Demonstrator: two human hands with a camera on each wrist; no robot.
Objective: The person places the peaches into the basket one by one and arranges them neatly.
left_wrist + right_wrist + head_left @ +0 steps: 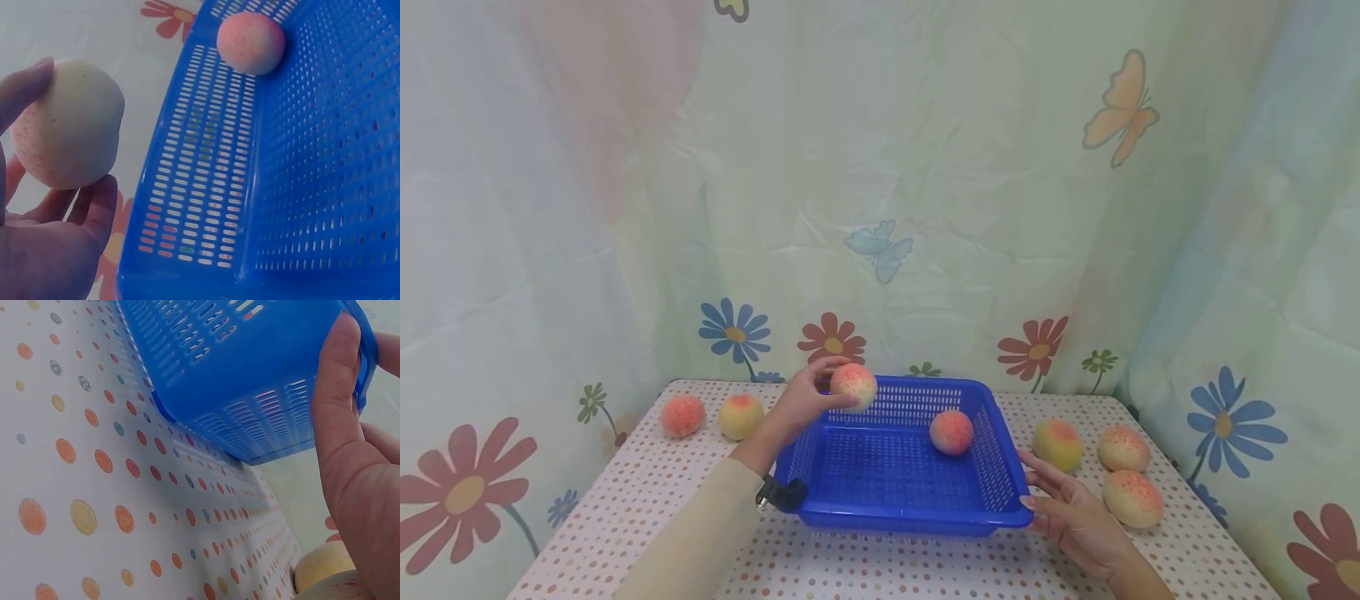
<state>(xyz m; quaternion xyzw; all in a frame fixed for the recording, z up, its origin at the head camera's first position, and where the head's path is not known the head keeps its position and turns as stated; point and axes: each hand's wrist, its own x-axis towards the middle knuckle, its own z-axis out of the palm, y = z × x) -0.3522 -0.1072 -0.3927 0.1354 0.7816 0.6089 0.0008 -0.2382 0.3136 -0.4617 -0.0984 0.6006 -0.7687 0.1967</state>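
Observation:
In the head view my left hand holds a cream peach with red speckles over the back left part of a blue plastic basket. The left wrist view shows the thumb on one side of this peach and fingers under it. A redder peach lies inside the basket, toward its right side. My right hand holds the basket's right rim near the front corner. The right wrist view shows its thumb against the rim, with other fingers partly hidden behind.
Left of the basket lie a red peach and a yellow one with a red top. To its right are a yellow-red peach and two speckled ones, near my right hand. A dotted cloth covers the table; a printed curtain hangs behind.

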